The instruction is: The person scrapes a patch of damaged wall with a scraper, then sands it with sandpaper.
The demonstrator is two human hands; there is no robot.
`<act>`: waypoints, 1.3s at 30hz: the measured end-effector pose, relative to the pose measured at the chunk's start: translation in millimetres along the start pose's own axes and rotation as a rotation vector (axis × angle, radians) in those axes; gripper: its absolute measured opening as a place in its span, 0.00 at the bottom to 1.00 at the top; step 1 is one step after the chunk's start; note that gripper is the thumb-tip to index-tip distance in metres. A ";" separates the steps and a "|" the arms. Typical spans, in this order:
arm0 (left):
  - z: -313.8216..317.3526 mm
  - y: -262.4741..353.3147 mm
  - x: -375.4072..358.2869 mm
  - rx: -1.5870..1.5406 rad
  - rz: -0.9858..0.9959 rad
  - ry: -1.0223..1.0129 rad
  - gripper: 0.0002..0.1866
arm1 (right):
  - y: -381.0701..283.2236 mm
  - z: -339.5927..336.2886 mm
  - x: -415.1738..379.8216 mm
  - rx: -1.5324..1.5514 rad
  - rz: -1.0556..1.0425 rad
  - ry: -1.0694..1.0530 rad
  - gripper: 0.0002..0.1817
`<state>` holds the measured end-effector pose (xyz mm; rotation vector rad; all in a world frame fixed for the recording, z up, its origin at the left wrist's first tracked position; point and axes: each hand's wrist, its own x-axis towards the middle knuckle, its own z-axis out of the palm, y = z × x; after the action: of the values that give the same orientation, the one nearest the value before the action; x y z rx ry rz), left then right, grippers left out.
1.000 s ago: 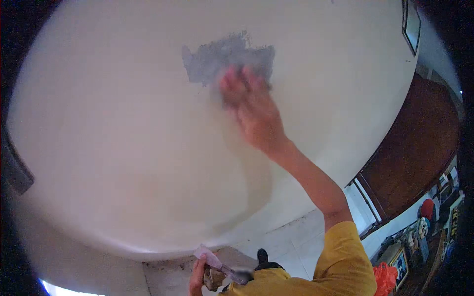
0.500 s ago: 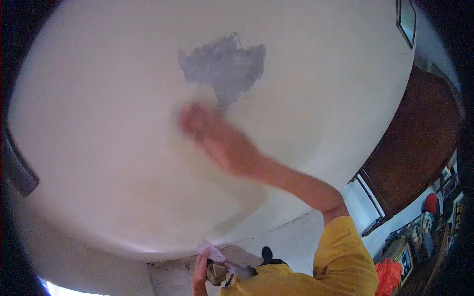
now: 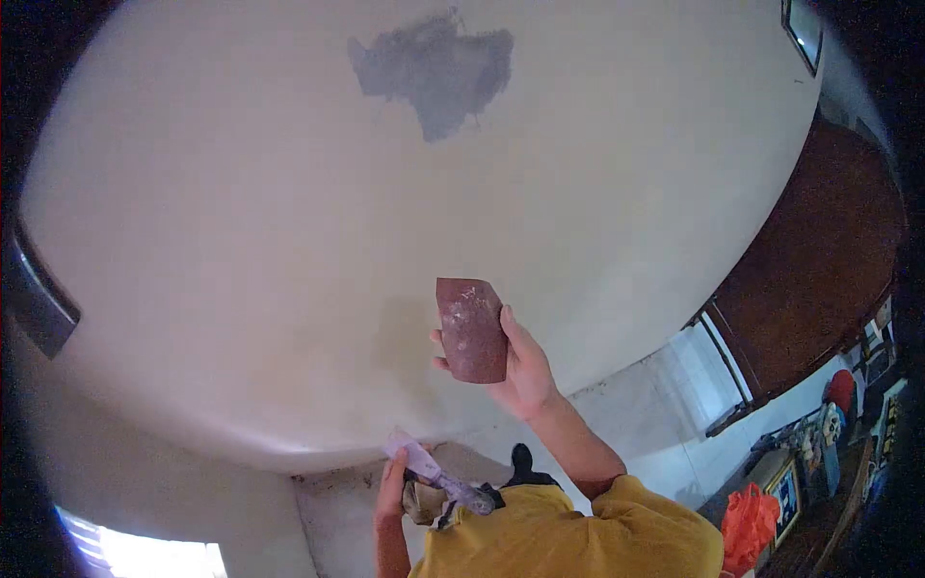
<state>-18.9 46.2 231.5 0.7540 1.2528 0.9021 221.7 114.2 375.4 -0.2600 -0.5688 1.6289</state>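
Note:
My right hand holds up a reddish-brown sheet of sandpaper before the wall, thumb along its right edge and fingertips showing at the left. Whitish dust marks the upper part of the sheet. Low in the view, my left hand is closed round a putty knife with a pale blade and a smeared handle. Beside that hand is a beige, crumpled-looking thing whose kind I cannot make out. Higher up on the pale wall is a rough grey patch.
A dark brown panel-like piece of furniture stands at the right. Beneath it lie a red-orange plastic bag, a framed picture and assorted clutter. Tiled floor runs below the wall. A bright window shows at lower left.
My right hand has come down and to the right, away from the wall below the grey patch, and now shows the sandpaper's face. My left hand keeps the putty knife.

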 end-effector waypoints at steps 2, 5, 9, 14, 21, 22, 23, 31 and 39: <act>-2.2 -5.0 0.3 -0.007 0.044 -0.106 0.24 | 6.1 -1.0 -9.0 -0.024 0.009 -0.019 0.32; 37.1 38.2 -27.0 0.027 0.076 -0.140 0.26 | -28.6 13.2 -16.3 -0.038 0.035 -0.069 0.30; 34.7 33.9 -26.3 0.042 0.023 -0.193 0.29 | -6.7 -16.1 -26.6 -0.549 0.113 0.040 0.27; 44.5 22.0 -45.4 0.075 -0.002 -0.063 0.32 | 60.9 -90.8 -69.3 -0.774 0.266 0.194 0.25; 13.9 -44.5 -46.2 -0.143 -0.198 -0.055 0.31 | 121.9 -136.4 -122.9 -0.702 0.358 0.077 0.23; 14.3 -53.4 -45.7 -0.176 -0.196 -0.058 0.31 | 126.7 -144.5 -126.2 -0.695 0.357 0.036 0.23; 24.1 -48.3 -51.6 -0.143 -0.169 -0.031 0.31 | 108.3 -127.2 -126.5 -0.682 0.397 -0.028 0.23; 59.9 -72.3 -47.1 -0.245 -0.055 0.013 0.28 | 85.6 -127.9 -124.0 -1.340 0.039 -0.186 0.25; 118.7 -89.2 -46.0 -0.147 -0.013 0.017 0.26 | 18.6 -162.3 -124.2 -1.648 0.233 -0.221 0.26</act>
<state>108.3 -35.3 194.7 0.6224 1.1915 0.9804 302.5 26.1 208.6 -1.3673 -2.0185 1.0155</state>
